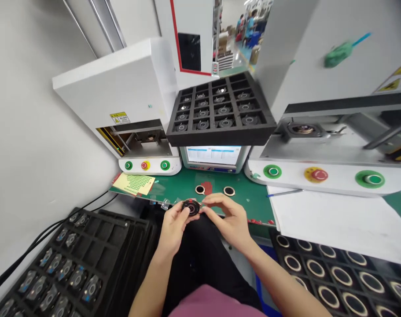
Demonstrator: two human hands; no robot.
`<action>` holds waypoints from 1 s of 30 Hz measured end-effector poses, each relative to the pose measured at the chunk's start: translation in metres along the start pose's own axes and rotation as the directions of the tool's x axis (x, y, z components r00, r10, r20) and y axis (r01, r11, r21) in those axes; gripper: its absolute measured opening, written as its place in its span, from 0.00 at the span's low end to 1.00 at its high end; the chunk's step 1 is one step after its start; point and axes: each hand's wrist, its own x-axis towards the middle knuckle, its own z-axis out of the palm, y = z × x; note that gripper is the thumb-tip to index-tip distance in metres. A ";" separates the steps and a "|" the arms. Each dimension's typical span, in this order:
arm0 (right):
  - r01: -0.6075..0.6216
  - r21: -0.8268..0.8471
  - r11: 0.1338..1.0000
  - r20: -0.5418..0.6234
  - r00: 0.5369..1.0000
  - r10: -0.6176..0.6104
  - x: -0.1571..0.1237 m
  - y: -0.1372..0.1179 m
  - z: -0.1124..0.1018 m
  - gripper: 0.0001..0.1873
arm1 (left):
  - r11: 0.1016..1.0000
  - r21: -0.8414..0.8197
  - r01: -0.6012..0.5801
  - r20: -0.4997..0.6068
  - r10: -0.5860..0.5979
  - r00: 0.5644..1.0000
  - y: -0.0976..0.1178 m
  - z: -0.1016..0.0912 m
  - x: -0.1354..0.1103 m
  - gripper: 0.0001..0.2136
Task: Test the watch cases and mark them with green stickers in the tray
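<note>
My left hand grips a round black watch case by its edge, with the thumb on its face. A small red patch shows at the top of the case. My right hand is at the case's right edge, thumb and forefinger brought close together in a pinch. Whatever lies between those fingertips is too small to make out. Just beyond my hands, two dark discs with pale rims, a left disc and a right disc, lie on the green mat.
A black tray of watch cases sits above a monitor, between two white presses. Another partitioned tray is at lower left; a tray of rimmed discs is at lower right, beside paper and a pen.
</note>
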 end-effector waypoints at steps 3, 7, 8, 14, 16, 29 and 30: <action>0.095 0.057 0.994 -0.038 0.995 -0.093 -0.011 -0.022 -0.003 0.05 | 0.946 0.239 -0.219 0.082 0.205 0.975 0.009 0.008 -0.023 0.12; 0.112 0.112 0.987 0.017 0.993 -0.115 -0.014 -0.038 -0.011 0.14 | 0.761 0.499 -0.415 0.284 0.309 0.908 0.023 0.011 -0.040 0.12; 0.124 0.126 0.984 0.029 0.991 -0.128 -0.014 -0.042 -0.013 0.16 | 0.714 0.534 -0.454 0.332 0.317 0.889 0.027 0.010 -0.043 0.12; 0.221 0.052 0.974 0.085 0.971 -0.224 -0.018 -0.059 -0.025 0.19 | 0.490 0.627 -0.606 0.509 0.331 0.795 0.044 0.011 -0.049 0.13; 0.218 0.030 0.975 0.124 0.968 -0.220 -0.018 -0.063 -0.029 0.18 | 0.421 0.630 -0.653 0.562 0.333 0.757 0.047 0.012 -0.050 0.13; 0.229 0.085 0.970 0.336 0.910 -0.244 -0.008 -0.059 -0.044 0.16 | 0.421 0.586 -0.692 0.640 0.284 0.714 0.044 0.010 -0.048 0.14; 0.252 0.076 0.965 0.296 0.918 -0.263 -0.010 -0.058 -0.043 0.18 | 0.426 0.583 -0.692 0.636 0.290 0.715 0.044 0.010 -0.048 0.14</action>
